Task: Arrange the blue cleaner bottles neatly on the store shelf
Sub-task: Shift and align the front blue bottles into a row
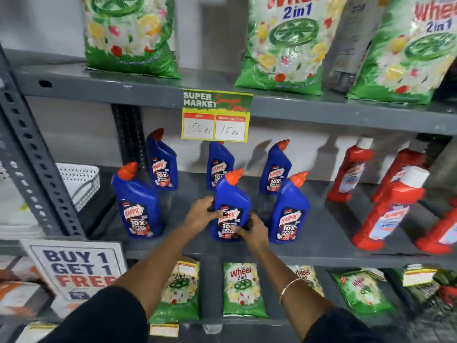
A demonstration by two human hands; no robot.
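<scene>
Several blue cleaner bottles with orange caps stand upright on the grey middle shelf [309,233], in a back row and a front row. Both hands grip the front middle bottle [231,196]: my left hand [201,214] on its left side, my right hand [253,231] low on its right side. To the left stands the front left bottle [138,206], and the front right bottle [290,211] is close on the right. The back row holds a left bottle [163,164], a middle bottle [220,162] partly hidden behind the held one, and a right bottle [275,169].
Red cleaner bottles [390,209] crowd the shelf's right end. A price tag [216,115] hangs from the upper shelf, which carries green detergent bags [284,43]. More bags [242,290] lie below. A white basket [79,181] and a promo sign [76,266] are at the left.
</scene>
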